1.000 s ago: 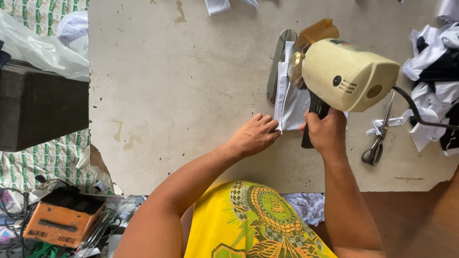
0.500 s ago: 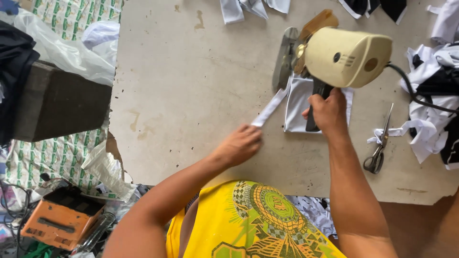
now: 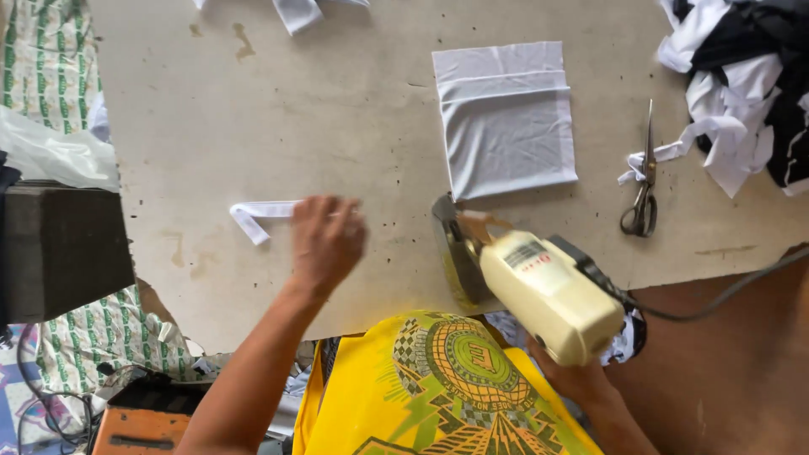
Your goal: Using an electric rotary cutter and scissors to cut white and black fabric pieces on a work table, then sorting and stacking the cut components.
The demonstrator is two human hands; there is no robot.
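L hand: (image 3: pixel 327 240) palm down, fingers spread wide & flat on the white strip (image 3: pixel 261 215), pinning it to the board rather than gripping; a bit motion-blurred, so exact finger contact is hard to read.
White strip: thin, soft knit offcut, lies on the table left of centre; near end folds back into a small loop, far end hidden under the hand. Limp, no stiffness, looks light enough to shift w/o a hand on it.
R hand: (image 3: pixel 581 381) low at the table edge, mostly hidden under the cutter's body; seems wrapped on its handle, but closure can't be told for sure.
Cutter: (image 3: pixel 552 295) cream plastic motor housing, rounded, w/ a round steel blade and guard at front left; tilted, its blade end at the near edge of the board. Black cord (image 3: pixel 716 295) trails off right.
Folded cloth: (image 3: pixel 507 118) white rectangle, smooth jersey, layers stacked w/ neat straight edges; lies flat, well apart from both hands, beyond the cutter.
Scissors: (image 3: pixel 645 181) steel blades, dark handles, lying shut, just right of the cloth, a white scrap tied at the handle side.
Table: (image 3: pixel 354 101) pale board, matte, stained & pitted w/ small nicks.
Scrap heap: (image 3: pixel 742 76) black & white offcuts, top right, crumpled.
Dark box: (image 3: pixel 59 248) off the table's left side.
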